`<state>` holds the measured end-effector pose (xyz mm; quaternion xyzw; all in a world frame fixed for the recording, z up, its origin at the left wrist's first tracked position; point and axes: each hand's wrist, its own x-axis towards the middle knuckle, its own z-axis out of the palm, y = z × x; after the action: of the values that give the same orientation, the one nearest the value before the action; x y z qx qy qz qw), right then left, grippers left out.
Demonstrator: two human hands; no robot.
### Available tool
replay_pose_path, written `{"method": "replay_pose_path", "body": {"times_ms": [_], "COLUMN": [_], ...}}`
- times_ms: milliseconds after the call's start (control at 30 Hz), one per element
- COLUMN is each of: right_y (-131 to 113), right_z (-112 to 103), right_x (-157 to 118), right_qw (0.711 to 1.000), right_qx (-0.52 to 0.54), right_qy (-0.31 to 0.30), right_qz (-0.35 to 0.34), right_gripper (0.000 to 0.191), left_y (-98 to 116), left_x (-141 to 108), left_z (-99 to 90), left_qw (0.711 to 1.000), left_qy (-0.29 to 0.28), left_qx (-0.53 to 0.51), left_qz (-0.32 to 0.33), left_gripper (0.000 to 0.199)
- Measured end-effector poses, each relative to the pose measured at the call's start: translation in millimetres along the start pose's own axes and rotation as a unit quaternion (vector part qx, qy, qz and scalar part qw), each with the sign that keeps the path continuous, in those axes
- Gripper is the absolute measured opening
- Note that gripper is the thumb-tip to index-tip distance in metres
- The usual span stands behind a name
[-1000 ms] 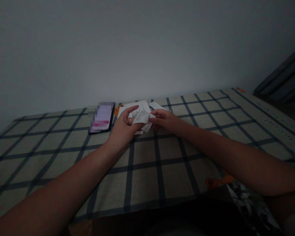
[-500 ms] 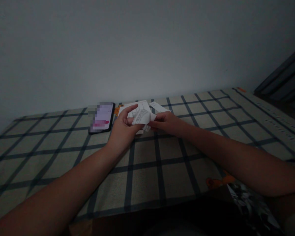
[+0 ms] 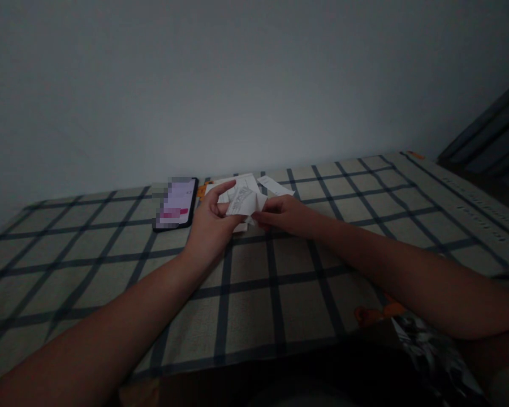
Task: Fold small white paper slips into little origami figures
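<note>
Between my hands is a small folded piece of white paper (image 3: 245, 202) with grey print on its upper face. My left hand (image 3: 212, 220) grips its left side, thumb below and index finger stretched out above. At its lower right edge, my right hand (image 3: 277, 213) pinches the paper between thumb and fingers. Behind it lies a larger white sheet (image 3: 249, 180) with line drawings, partly covered by my left hand and the folded paper. A narrow white paper strip (image 3: 275, 185) rests just beyond my right hand.
A phone (image 3: 176, 203) with a lit, partly blurred screen lies left of my left hand. The checked cloth (image 3: 246, 305) covers the table up to a plain wall (image 3: 254, 85). Dark striped fabric (image 3: 492, 130) hangs at the far right.
My right hand has shifted slightly down and left along the folded paper, its fingers curling more beneath the edge. The paper has tilted a little. My left hand has hardly moved.
</note>
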<state>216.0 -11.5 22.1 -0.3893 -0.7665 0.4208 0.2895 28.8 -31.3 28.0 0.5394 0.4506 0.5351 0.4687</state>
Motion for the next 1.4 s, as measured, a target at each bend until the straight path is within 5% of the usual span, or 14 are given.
{"method": "replay_pose_path", "body": {"times_ms": [467,633,800,1200,1400], "right_y": [5.3,8.7,4.5,11.3,11.2], "right_z": [1.5,-4.9,-10.9,-7.8,-6.6], "right_x": [3.4,5.6,3.1,9.2,6.9], "right_qw": [0.999,0.986,0.972,0.990,0.993], "right_qx": [-0.031,-0.030,-0.089,0.006,0.060], "right_qy": [0.024,0.138,0.111,0.127,0.098], "right_qz": [-0.025,-0.093,-0.187,-0.053,-0.040], "right_gripper": [0.043,0.044,0.034,0.030,0.029], "left_y": [-3.1,-2.4,-7.6,-7.6,2.7], "left_x": [4.4,4.3,2.9,-1.4,3.6], "left_z": [-1.3,0.8,0.9,-0.9,-11.7], "left_qw": [0.999,0.997,0.994,0.988,0.986], "left_qy": [0.007,-0.019,-0.067,-0.134,-0.072], "left_qx": [-0.025,-0.032,-0.036,0.015,0.141], "left_qz": [-0.029,-0.074,-0.081,-0.082,0.043], "left_gripper": [0.073,0.071,0.066,0.059,0.037]}}
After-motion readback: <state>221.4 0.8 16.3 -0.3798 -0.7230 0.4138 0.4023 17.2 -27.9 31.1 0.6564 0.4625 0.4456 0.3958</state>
